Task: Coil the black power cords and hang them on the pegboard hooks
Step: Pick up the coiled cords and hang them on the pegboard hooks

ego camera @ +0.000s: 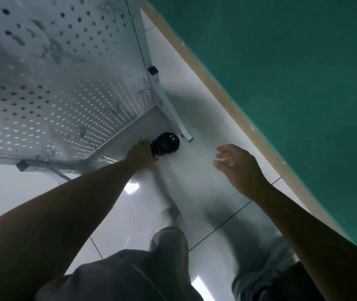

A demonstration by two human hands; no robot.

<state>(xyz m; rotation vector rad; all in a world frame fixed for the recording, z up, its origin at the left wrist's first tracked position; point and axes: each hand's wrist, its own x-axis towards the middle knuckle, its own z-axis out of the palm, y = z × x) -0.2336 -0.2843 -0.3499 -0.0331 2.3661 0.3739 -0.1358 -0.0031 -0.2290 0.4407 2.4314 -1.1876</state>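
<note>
The coiled black power cord (166, 144) sits low at the foot of the pegboard (60, 79), a compact dark bundle with its plug end facing up, two pale prongs showing on top. It lies just beside the bottom rail of the white pegboard frame (174, 118), over the pale tiled floor (205, 131); motion blur prevents telling whether it rests on the floor or hangs clear of it.

Your left hand (140, 154) reaches forward and down, arm nearly straight, and grips the near side of the bundle, with the fingers curled around it and the back of the hand toward the camera.

Your right hand (237, 168) hovers to the right of the cord, well apart from it, holding nothing. The fingers are loosely spread and slightly bent, pointing left toward the bundle, and the forearm runs back to the lower right corner.

The pegboard fills the upper left, a white perforated panel with grey smudges, tilted steeply in the wide-angle view. A green wall (292, 83) with a tan baseboard (216, 83) crosses the upper right diagonally. Below, your grey shorts (130, 274) and a blurred shoe (171, 216) appear over the floor tiles.
</note>
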